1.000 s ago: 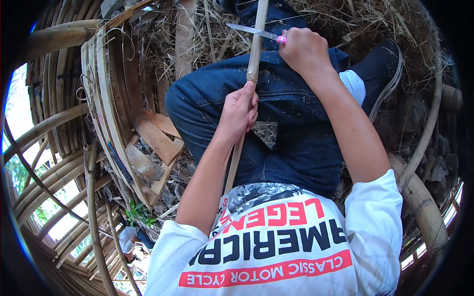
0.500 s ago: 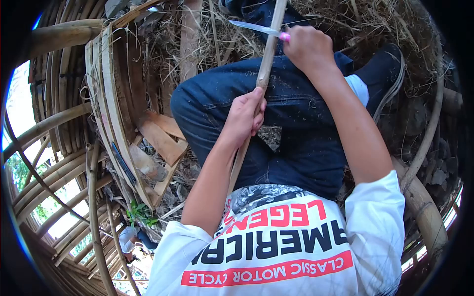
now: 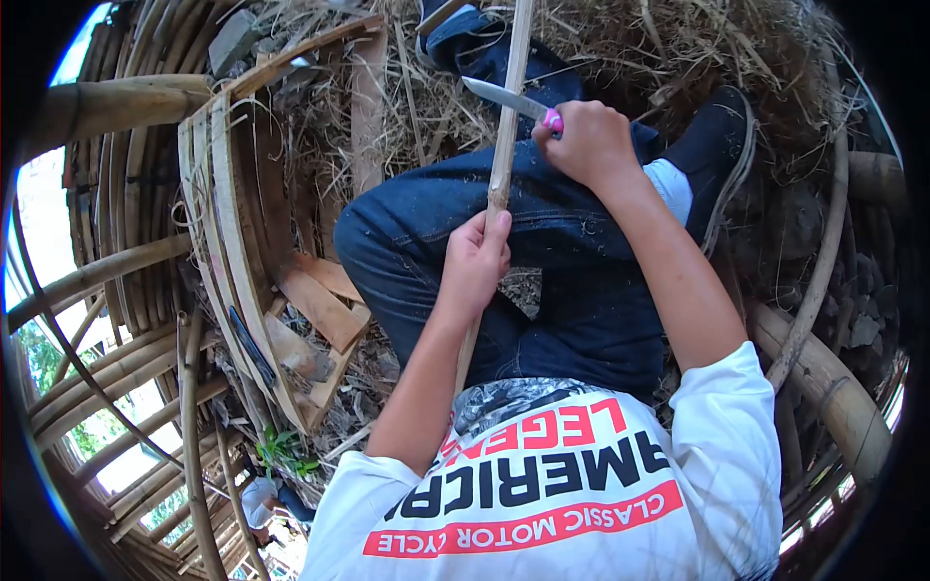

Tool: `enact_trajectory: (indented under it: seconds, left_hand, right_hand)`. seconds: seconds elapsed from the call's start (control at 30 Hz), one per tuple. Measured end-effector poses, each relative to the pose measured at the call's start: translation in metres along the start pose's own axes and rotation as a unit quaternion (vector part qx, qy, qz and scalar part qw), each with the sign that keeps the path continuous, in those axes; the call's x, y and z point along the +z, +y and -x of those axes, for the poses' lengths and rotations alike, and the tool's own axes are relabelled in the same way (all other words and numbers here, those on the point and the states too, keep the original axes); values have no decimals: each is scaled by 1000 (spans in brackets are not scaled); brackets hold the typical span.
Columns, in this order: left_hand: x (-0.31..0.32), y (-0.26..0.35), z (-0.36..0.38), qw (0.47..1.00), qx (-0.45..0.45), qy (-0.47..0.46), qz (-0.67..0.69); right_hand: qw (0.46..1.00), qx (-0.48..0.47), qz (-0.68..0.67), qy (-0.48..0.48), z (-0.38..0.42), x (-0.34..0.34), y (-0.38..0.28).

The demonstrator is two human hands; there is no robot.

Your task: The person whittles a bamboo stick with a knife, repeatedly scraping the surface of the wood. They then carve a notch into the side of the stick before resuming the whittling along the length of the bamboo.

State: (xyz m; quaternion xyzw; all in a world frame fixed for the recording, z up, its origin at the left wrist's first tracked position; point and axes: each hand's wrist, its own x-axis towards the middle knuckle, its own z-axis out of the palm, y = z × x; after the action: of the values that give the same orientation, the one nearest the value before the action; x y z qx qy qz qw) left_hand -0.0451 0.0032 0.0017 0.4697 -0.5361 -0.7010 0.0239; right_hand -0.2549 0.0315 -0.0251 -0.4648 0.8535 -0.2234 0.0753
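L hand (image 3: 475,266) is closed firmly round the stick (image 3: 503,155), thumb laid along it & pointing up the view; its forearm comes from lower L, elbow bent. R hand (image 3: 596,143) is closed too, fingers wrapped round the handle of the knife (image 3: 492,92), forearm slanting in from lower R. The stick is above the lap, over the folded leg in jeans (image 3: 407,218), lower part running down toward the T-shirt (image 3: 722,465), upper end cut off by the top edge of view. It is long, slim, pale tan & nearly straight, w/ a darker knot just above the L hand. The blade lies across the stick, farther up than this knot, tip toward L of view; whether the edge bites the wood, I cannot tell. Blade is smooth, greyish metal; handle shows pink. Jeans are dark blue denim w/ small pale bits on them. Nearby: dry, tangled straw (image 3: 668,44) at top, flat wood pieces (image 3: 320,308) beside the bent knee, & a thick, round bamboo pole (image 3: 838,412) at R.
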Motion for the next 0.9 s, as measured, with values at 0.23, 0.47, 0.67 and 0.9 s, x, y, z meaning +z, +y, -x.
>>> enact_trajectory:
  seconds: [0.23, 0.47, 0.67, 0.9]
  left_hand:
    - [23, 3, 14, 923, 162, 169, -304]
    - [26, 1, 12, 914, 182, 166, -322]
    - [24, 1, 7, 922, 157, 180, -306]
    - [10, -16, -7, 975, 140, 126, -116]
  right_hand:
    - [999, 39, -23, 7, -1, 3, 2]
    - [999, 21, 24, -38, -6, -3, 7]
    - [998, 23, 35, -51, -8, 1, 7]
    - [998, -13, 50, -36, -11, 2, 12]
